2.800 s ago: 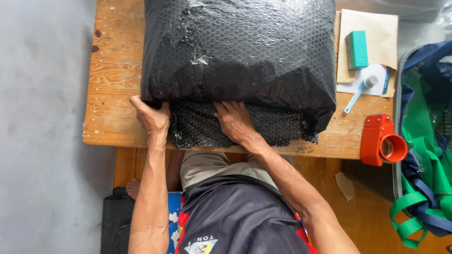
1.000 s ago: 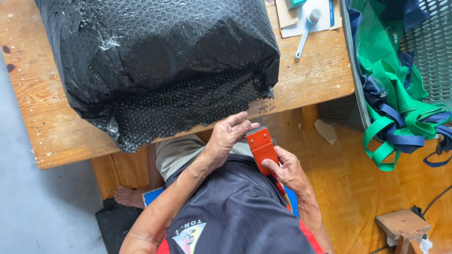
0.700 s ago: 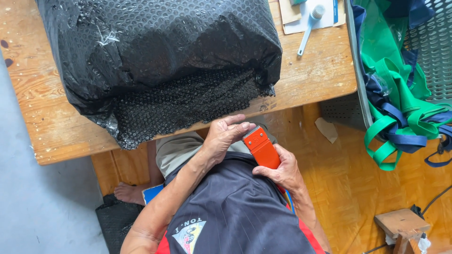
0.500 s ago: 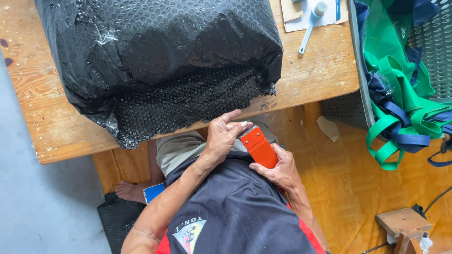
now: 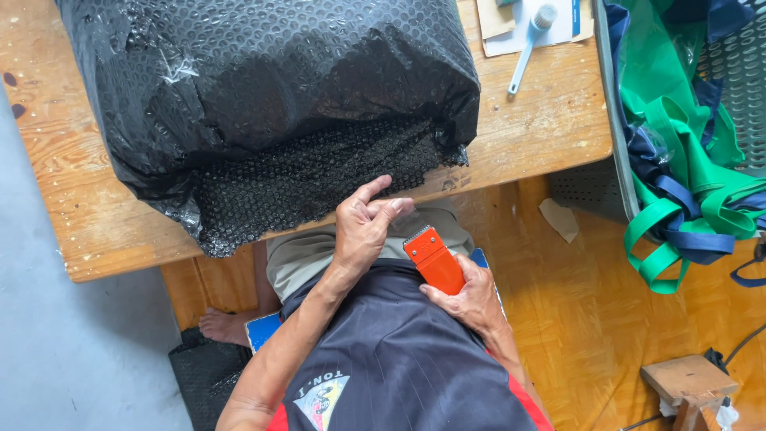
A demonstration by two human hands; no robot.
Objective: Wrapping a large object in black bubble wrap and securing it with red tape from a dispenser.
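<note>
while i watch from the head camera, the right hand [image 5: 471, 297] is wrapped around the lower body of an orange tape dispenser [image 5: 433, 259], fingers and thumb closed on it, holding it over the lap just near of the table edge. the dispenser is tilted, with its serrated metal edge pointing up and left, toward the left hand [image 5: 363, 227].

left hand is loosely curled, index and thumb drawn together near the dispenser's toothed edge. i can't tell if it is pinching a tape end; nothing clear shows between the fingertips. it is close beside the dispenser, and i can't tell whether they touch.

1 big parcel in black bubble wrap [image 5: 271, 104] lies on the wooden table [image 5: 96, 231], covering most of the top. its near flap hangs to the table's near edge, just far of the left hand, not touching it.

far right on the table: a white-and-blue tool [image 5: 527, 44] lying on paper sheets [image 5: 558, 28]. right of the table, a grey perforated crate [image 5: 738, 76] holds green and navy bags [image 5: 678, 160], straps spilling over its side. a scrap of paper [image 5: 558, 219] lies on the yellow floor [image 5: 590, 319], and a small wooden stool [image 5: 690, 383] sits near right.
</note>
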